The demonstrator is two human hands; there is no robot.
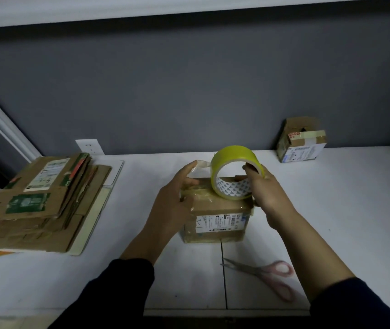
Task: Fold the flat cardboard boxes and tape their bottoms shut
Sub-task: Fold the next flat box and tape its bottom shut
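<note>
Dark sleeves (122, 288), forearms outstretched: right hand (263, 186) grip round tape roll (234, 160), left hand (175, 200) grip on tape end (201, 163).

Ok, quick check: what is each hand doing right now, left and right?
Left hand: pinches the loose tape end over the box.
Right hand: grips the yellow tape roll.
</note>
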